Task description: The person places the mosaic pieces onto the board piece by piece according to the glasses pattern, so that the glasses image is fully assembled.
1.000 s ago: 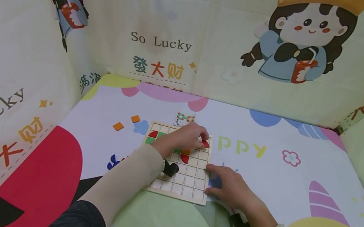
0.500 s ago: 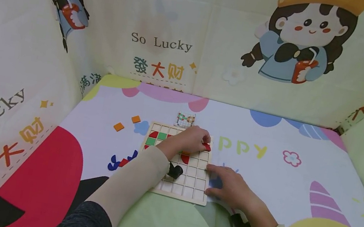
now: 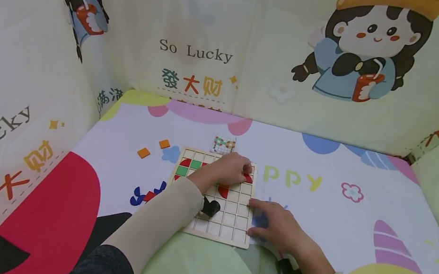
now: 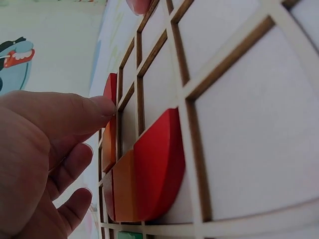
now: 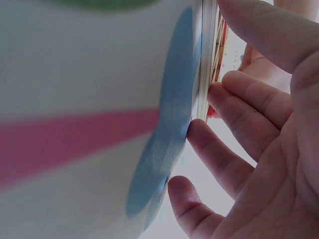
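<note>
My left hand [image 3: 233, 169] reaches over the wooden grid board [image 3: 228, 232]. One straight digit of it touches a red rounded piece [image 3: 248, 178] in a cell near the far right corner; the other fingers bend loosely. In the left wrist view that red piece [image 4: 112, 82] sits upright against the grid, beside an orange piece [image 4: 108, 144]. Another red quarter-round piece [image 4: 159, 167] lies nearer the camera, next to an orange square [image 4: 124, 186]. My right hand [image 3: 278, 226] rests its thumb and fingertips against the board's right edge, the fingers fairly straight.
Two orange squares [image 3: 143, 153] lie left of the board. Several blue pieces [image 3: 136, 201] and a red one [image 3: 148, 196] lie nearer, beside my left sleeve. A small printed pattern card [image 3: 224, 145] is behind the board. Green squares [image 3: 182, 171] fill cells on the left.
My left hand moved slightly right from its place a second ago. The red piece, tilted in its fingers half a second ago, now lies flatter in the cell. My right hand stayed put.
</note>
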`<action>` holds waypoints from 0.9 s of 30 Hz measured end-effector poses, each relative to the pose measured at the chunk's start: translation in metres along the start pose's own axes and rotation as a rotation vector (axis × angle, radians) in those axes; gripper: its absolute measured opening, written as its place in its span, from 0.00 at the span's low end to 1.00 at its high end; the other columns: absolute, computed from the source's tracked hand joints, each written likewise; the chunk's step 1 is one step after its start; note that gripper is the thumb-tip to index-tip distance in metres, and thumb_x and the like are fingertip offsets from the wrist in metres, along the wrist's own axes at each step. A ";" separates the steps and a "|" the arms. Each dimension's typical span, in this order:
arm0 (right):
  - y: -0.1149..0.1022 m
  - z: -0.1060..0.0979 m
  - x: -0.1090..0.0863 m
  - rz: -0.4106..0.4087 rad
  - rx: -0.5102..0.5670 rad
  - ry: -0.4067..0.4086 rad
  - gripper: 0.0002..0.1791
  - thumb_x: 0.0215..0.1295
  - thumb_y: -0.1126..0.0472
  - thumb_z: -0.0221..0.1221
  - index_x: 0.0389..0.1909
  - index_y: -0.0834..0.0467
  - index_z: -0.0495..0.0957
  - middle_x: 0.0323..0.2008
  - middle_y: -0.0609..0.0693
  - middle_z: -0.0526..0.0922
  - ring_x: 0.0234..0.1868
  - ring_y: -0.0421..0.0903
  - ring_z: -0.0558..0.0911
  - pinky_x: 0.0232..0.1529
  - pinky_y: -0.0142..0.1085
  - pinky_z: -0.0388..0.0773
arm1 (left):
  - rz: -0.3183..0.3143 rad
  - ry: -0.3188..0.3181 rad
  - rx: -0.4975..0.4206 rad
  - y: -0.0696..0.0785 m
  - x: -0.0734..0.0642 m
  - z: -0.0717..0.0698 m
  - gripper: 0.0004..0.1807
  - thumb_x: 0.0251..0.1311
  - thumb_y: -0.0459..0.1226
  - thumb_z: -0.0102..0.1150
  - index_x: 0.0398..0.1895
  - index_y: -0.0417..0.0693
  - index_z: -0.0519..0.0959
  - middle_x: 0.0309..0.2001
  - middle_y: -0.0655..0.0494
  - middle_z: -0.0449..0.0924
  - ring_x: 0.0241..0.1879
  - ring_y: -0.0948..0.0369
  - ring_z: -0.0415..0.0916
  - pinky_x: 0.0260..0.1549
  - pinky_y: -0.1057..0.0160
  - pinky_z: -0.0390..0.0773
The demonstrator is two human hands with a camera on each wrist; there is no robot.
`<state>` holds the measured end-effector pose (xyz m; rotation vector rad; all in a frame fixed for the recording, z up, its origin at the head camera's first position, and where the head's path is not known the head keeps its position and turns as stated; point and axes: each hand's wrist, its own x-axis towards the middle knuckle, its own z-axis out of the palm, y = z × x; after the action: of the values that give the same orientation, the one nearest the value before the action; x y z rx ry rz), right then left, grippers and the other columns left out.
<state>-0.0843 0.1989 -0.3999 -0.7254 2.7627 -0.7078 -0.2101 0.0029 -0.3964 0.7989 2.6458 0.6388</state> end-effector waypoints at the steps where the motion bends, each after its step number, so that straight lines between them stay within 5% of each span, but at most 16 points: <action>1: 0.000 0.000 0.000 0.004 0.003 -0.002 0.36 0.55 0.54 0.74 0.64 0.58 0.75 0.60 0.57 0.79 0.60 0.59 0.75 0.57 0.62 0.69 | -0.002 -0.003 0.001 0.000 -0.001 0.000 0.11 0.64 0.33 0.60 0.48 0.49 0.83 0.44 0.60 0.81 0.46 0.61 0.73 0.51 0.63 0.74; 12: 0.001 0.001 -0.001 -0.011 -0.012 0.007 0.36 0.55 0.54 0.74 0.64 0.59 0.75 0.60 0.57 0.79 0.60 0.60 0.75 0.56 0.63 0.69 | -0.004 0.021 -0.004 0.001 -0.005 -0.003 0.15 0.64 0.35 0.61 0.53 0.50 0.82 0.51 0.59 0.81 0.51 0.60 0.73 0.54 0.62 0.73; 17: 0.001 0.001 0.000 -0.001 -0.014 -0.001 0.36 0.55 0.54 0.74 0.64 0.58 0.75 0.60 0.57 0.78 0.61 0.60 0.75 0.57 0.63 0.69 | 0.005 0.042 -0.069 0.003 -0.014 -0.020 0.17 0.65 0.36 0.62 0.57 0.48 0.80 0.54 0.57 0.80 0.52 0.59 0.73 0.54 0.61 0.74; 27: -0.001 0.001 0.000 0.041 -0.010 -0.022 0.36 0.55 0.52 0.74 0.65 0.56 0.74 0.62 0.57 0.77 0.63 0.61 0.73 0.59 0.63 0.67 | 0.023 0.109 -0.060 -0.010 -0.039 -0.049 0.20 0.65 0.37 0.64 0.59 0.42 0.79 0.56 0.49 0.80 0.57 0.53 0.70 0.56 0.57 0.74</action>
<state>-0.0838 0.1978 -0.4009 -0.6724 2.7545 -0.6749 -0.2030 -0.0427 -0.3536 0.7994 2.7037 0.7847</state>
